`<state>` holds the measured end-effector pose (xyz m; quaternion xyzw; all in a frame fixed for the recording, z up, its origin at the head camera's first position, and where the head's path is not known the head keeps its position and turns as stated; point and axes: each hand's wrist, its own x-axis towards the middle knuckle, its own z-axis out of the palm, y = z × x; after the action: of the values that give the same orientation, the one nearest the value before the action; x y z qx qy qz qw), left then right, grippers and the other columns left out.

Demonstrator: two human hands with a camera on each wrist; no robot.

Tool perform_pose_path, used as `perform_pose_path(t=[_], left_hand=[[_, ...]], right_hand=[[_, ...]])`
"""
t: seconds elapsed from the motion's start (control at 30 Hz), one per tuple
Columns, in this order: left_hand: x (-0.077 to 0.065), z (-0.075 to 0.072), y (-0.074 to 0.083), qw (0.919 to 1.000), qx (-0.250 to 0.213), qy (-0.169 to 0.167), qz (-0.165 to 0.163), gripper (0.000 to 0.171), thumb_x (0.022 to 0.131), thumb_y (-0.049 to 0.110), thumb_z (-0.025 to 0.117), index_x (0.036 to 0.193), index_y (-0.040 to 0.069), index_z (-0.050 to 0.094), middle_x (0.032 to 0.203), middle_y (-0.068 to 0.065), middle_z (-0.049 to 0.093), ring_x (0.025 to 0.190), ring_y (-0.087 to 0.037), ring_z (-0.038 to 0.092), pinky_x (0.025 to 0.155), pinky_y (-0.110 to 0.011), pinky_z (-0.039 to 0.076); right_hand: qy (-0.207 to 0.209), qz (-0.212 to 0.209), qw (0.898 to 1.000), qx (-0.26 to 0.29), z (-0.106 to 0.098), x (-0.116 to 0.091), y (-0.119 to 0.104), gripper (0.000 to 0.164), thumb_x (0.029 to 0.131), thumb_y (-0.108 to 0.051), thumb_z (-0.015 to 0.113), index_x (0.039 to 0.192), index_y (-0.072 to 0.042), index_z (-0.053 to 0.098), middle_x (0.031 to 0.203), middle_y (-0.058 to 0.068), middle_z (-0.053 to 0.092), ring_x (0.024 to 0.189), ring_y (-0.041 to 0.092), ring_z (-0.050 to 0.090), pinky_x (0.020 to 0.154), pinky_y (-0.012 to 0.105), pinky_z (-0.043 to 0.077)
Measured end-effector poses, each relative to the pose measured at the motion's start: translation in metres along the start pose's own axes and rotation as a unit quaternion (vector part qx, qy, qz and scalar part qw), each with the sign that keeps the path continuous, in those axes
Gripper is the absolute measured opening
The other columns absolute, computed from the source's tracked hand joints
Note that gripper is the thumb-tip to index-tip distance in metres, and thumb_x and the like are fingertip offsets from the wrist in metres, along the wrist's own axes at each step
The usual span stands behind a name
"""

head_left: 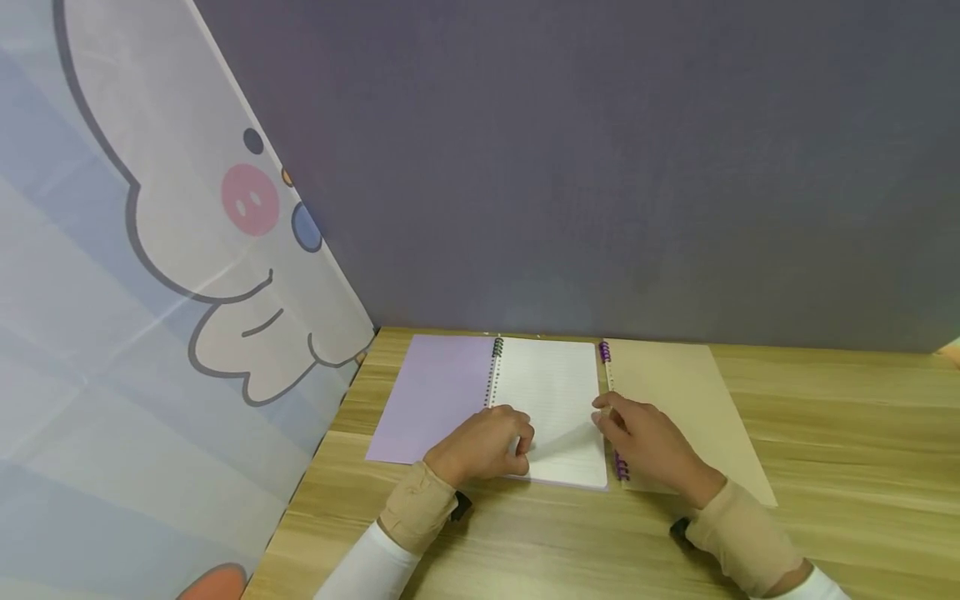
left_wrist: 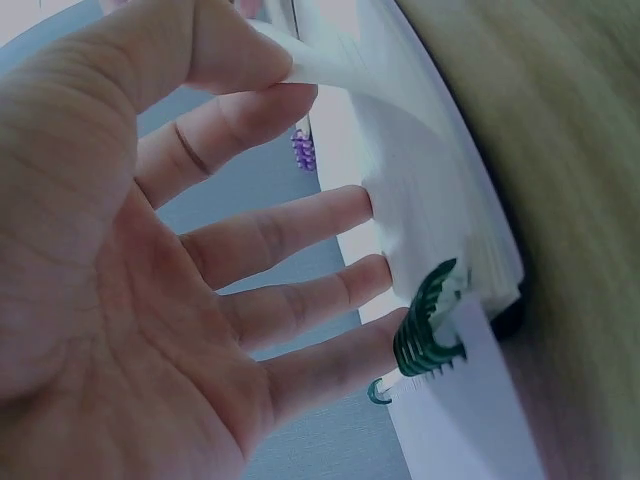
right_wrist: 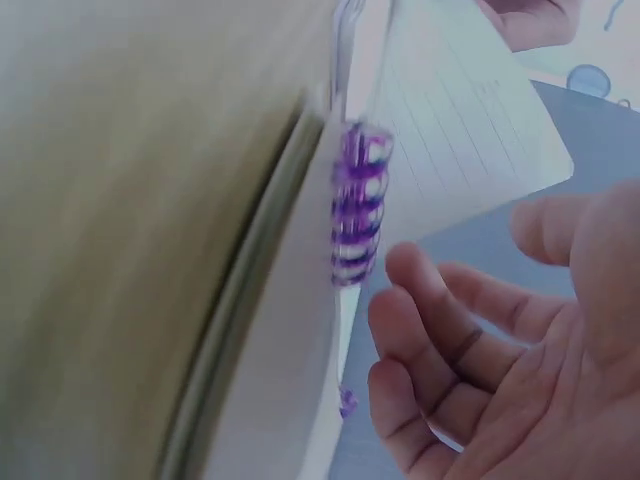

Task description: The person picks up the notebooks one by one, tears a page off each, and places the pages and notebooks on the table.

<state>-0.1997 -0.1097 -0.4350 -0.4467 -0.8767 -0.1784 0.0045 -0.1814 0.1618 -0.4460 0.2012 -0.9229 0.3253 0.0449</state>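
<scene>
An open spiral notebook [head_left: 549,379] lies with its lilac cover [head_left: 438,383] to the left and white lined pages to the right. Green rings [left_wrist: 425,325] bind it. Between thumb and index finger, my left hand [head_left: 483,443] pinches a page [left_wrist: 345,75] that curves up off the stack; its other fingers extend over the pages. My right hand [head_left: 656,442] hovers over the gap between the two notebooks, fingers loosely bent and holding nothing. Close by it are the purple rings [right_wrist: 360,205] of a second, cream-coloured notebook [head_left: 678,383].
Both notebooks lie side by side on a wood-grain table [head_left: 847,433]. A dark grey panel [head_left: 600,167] rises behind the table's back edge. Along the left side hangs a cartoon-printed cloth [head_left: 172,208].
</scene>
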Motion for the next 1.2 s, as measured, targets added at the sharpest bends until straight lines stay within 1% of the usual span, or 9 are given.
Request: perform_pose_path(t=[0.17, 0.33, 0.43, 0.5, 0.6, 0.7, 0.87, 1.0, 1.2], left_hand=[[0.0007, 0.0009, -0.0002, 1.0000, 0.008, 0.002, -0.003, 0.018, 0.062, 0.016, 0.061, 0.060, 0.026, 0.046, 0.065, 0.014, 0.042, 0.066, -0.005, 0.041, 0.057, -0.018, 0.032], [0.0007, -0.0009, 0.0008, 0.9999, 0.014, -0.002, -0.001, 0.018, 0.061, 0.020, 0.062, 0.059, 0.026, 0.045, 0.064, 0.014, 0.039, 0.065, -0.005, 0.041, 0.056, -0.018, 0.032], [0.0005, -0.0021, 0.0015, 0.9997, 0.019, -0.010, -0.007, 0.019, 0.062, 0.023, 0.064, 0.058, 0.027, 0.046, 0.068, 0.015, 0.045, 0.071, -0.006, 0.047, 0.060, -0.020, 0.036], [0.0006, -0.0027, 0.0021, 0.9995, 0.024, -0.013, -0.013, 0.019, 0.063, 0.026, 0.065, 0.058, 0.029, 0.046, 0.075, 0.016, 0.052, 0.083, -0.007, 0.052, 0.068, -0.024, 0.040], [0.0008, -0.0031, 0.0032, 0.9993, 0.020, -0.021, -0.024, 0.017, 0.065, 0.031, 0.065, 0.060, 0.031, 0.049, 0.079, 0.016, 0.055, 0.088, -0.008, 0.053, 0.069, -0.025, 0.040], [0.0009, -0.0038, 0.0043, 0.9991, 0.012, -0.029, -0.029, 0.015, 0.068, 0.036, 0.065, 0.065, 0.030, 0.052, 0.076, 0.018, 0.052, 0.081, -0.005, 0.049, 0.064, -0.021, 0.037], [0.0013, -0.0049, 0.0045, 0.9990, 0.004, -0.028, -0.036, 0.014, 0.073, 0.039, 0.064, 0.073, 0.027, 0.056, 0.080, 0.021, 0.052, 0.081, -0.003, 0.047, 0.067, -0.019, 0.035], [0.0017, -0.0034, 0.0013, 0.9995, 0.007, -0.015, -0.027, 0.003, 0.076, 0.027, 0.060, 0.078, 0.025, 0.059, 0.084, 0.020, 0.054, 0.083, -0.003, 0.050, 0.072, -0.019, 0.036], [0.0016, -0.0008, -0.0015, 0.9990, 0.030, 0.012, -0.029, 0.016, 0.077, 0.009, 0.060, 0.089, 0.020, 0.062, 0.090, 0.014, 0.058, 0.087, -0.004, 0.053, 0.076, -0.018, 0.037]], right_hand=[[-0.019, 0.028, 0.999, 0.038, -0.0003, 0.0005, -0.0018, 0.030, 0.097, -0.037, 0.041, 0.114, -0.021, 0.060, 0.056, -0.006, 0.039, 0.046, 0.008, 0.032, 0.047, 0.028, 0.033], [-0.022, 0.046, 0.997, 0.061, 0.0006, 0.0012, -0.0034, 0.027, 0.097, -0.032, 0.042, 0.111, -0.019, 0.061, 0.082, -0.008, 0.059, 0.070, 0.008, 0.052, 0.064, 0.028, 0.042], [-0.037, 0.056, 0.994, 0.081, 0.0014, 0.0012, -0.0034, 0.030, 0.097, -0.034, 0.041, 0.112, -0.016, 0.061, 0.097, -0.006, 0.062, 0.081, 0.011, 0.056, 0.071, 0.029, 0.043], [-0.048, 0.066, 0.992, 0.096, 0.0016, 0.0011, -0.0034, 0.033, 0.097, -0.037, 0.041, 0.114, -0.016, 0.060, 0.099, -0.005, 0.062, 0.082, 0.012, 0.057, 0.070, 0.029, 0.043], [-0.057, 0.081, 0.989, 0.114, 0.0011, 0.0008, -0.0042, 0.036, 0.096, -0.040, 0.040, 0.116, -0.016, 0.060, 0.096, -0.003, 0.062, 0.081, 0.014, 0.057, 0.069, 0.030, 0.043], [-0.054, 0.089, 0.986, 0.130, 0.0005, 0.0004, -0.0054, 0.037, 0.097, -0.042, 0.039, 0.115, -0.017, 0.060, 0.092, -0.003, 0.061, 0.082, 0.015, 0.058, 0.068, 0.031, 0.043], [-0.036, 0.069, 0.987, 0.140, 0.0017, 0.0006, -0.0067, 0.034, 0.096, -0.042, 0.041, 0.113, -0.019, 0.061, 0.082, -0.002, 0.059, 0.069, 0.014, 0.054, 0.060, 0.030, 0.043], [-0.012, 0.034, 0.987, 0.154, 0.0055, 0.0010, -0.0066, 0.028, 0.095, -0.037, 0.045, 0.109, -0.019, 0.061, 0.070, 0.001, 0.053, 0.055, 0.014, 0.045, 0.051, 0.030, 0.040], [0.023, 0.004, 0.985, 0.169, 0.0089, 0.0019, -0.0075, 0.018, 0.092, -0.028, 0.053, 0.105, -0.019, 0.060, 0.093, -0.001, 0.060, 0.071, 0.016, 0.056, 0.057, 0.030, 0.044]])
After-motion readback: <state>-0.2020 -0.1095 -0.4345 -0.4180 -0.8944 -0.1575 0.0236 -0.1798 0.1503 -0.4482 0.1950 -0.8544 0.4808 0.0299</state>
